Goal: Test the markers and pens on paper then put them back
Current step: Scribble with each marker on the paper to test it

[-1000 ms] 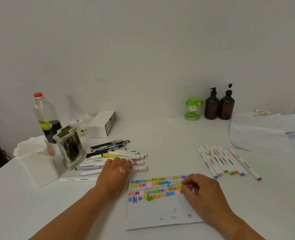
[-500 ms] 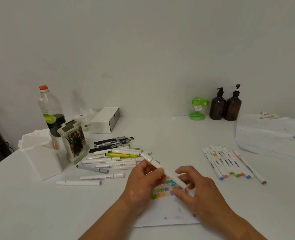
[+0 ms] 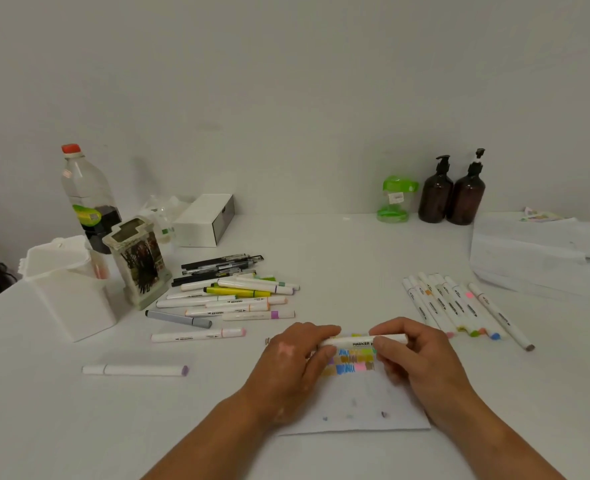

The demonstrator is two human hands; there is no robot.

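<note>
A white marker [image 3: 355, 341] lies level between both hands, just above the test paper [image 3: 359, 407] with its rows of coloured scribbles. My left hand [image 3: 293, 365] grips the marker's left end and my right hand [image 3: 411, 358] grips its right end. A loose heap of markers and black pens [image 3: 231, 289] lies to the left. A neat row of white markers [image 3: 456, 306] lies to the right. Two white markers lie apart at the left, one pink-capped [image 3: 196, 336] and one purple-tipped [image 3: 134, 370].
A white marker holder [image 3: 68, 292] and a patterned pen cup [image 3: 141, 265] stand at the left, with a plastic bottle [image 3: 85, 199] and a white box [image 3: 205, 220] behind. Two brown pump bottles [image 3: 452, 195], a green container [image 3: 395, 199] and a paper stack [image 3: 542, 251] sit at the right.
My left hand picked a white marker from the heap and brought it over the paper. My right hand left the paper and took hold of the marker's other end, turning it level.
</note>
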